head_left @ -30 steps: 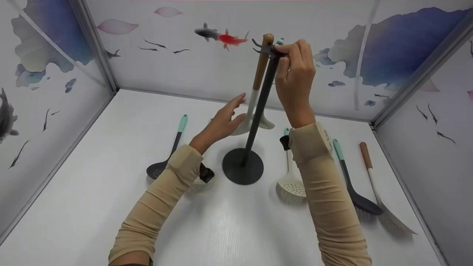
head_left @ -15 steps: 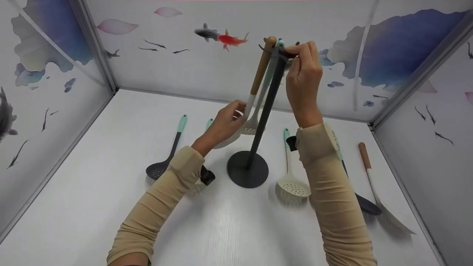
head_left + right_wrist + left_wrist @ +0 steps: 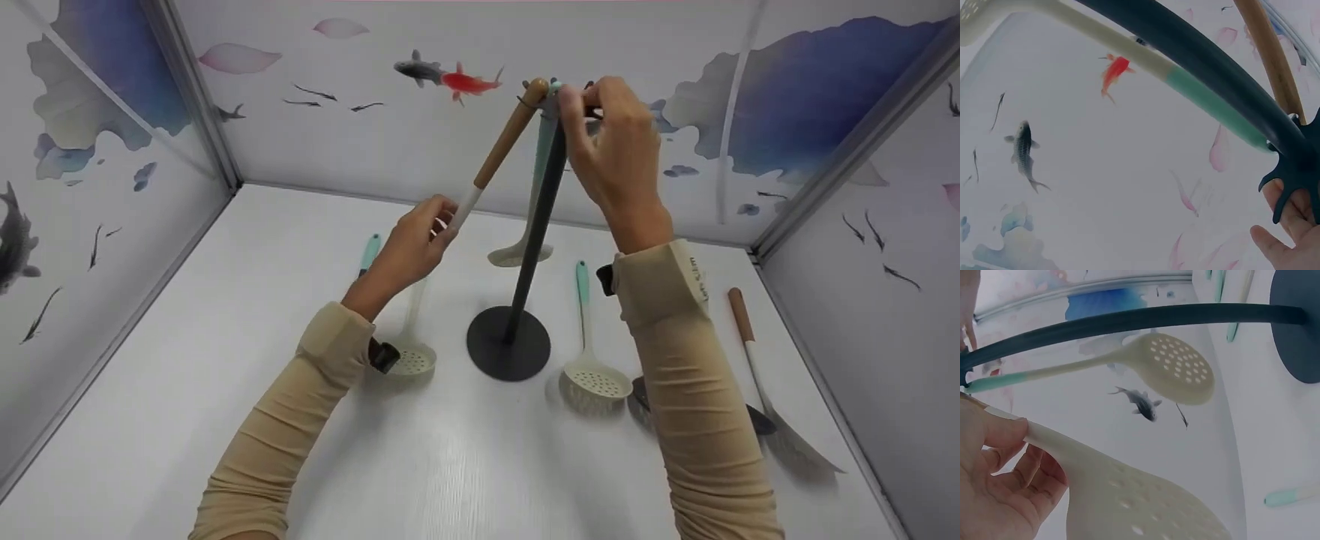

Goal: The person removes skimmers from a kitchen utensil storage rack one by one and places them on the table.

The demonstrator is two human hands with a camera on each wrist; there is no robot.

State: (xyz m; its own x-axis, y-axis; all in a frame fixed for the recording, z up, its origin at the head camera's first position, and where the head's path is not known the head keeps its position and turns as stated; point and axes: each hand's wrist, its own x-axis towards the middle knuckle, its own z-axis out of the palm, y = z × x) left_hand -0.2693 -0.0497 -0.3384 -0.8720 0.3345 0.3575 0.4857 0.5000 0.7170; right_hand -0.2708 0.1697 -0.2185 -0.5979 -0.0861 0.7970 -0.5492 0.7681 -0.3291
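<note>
My left hand [image 3: 411, 244] pinches the white neck of a wooden-handled skimmer [image 3: 504, 142] between thumb and fingers. Its pale perforated head [image 3: 1129, 495] fills the bottom of the left wrist view, and its handle top is at a hook of the black utensil stand [image 3: 541, 202]. Up at the hooks, my right hand [image 3: 619, 150] grips the stand's crown; in the right wrist view some of its fingers are hidden behind the hooks. A mint-handled skimmer [image 3: 1176, 368] hangs behind the pole. The stand's round base [image 3: 508, 360] is on the white table.
Two pale skimmers lie on the table, one left [image 3: 411, 362] and one right [image 3: 596, 379] of the base. Far right is a wooden-handled turner [image 3: 750, 330]. My right forearm partly covers a dark utensil [image 3: 761, 421]. A mint handle [image 3: 371, 251] shows behind my left hand.
My left hand, open beside the stand at first, has taken the wooden-handled skimmer by its neck and swung its lower end left. My right hand stays at the crown; the base has shifted slightly right.
</note>
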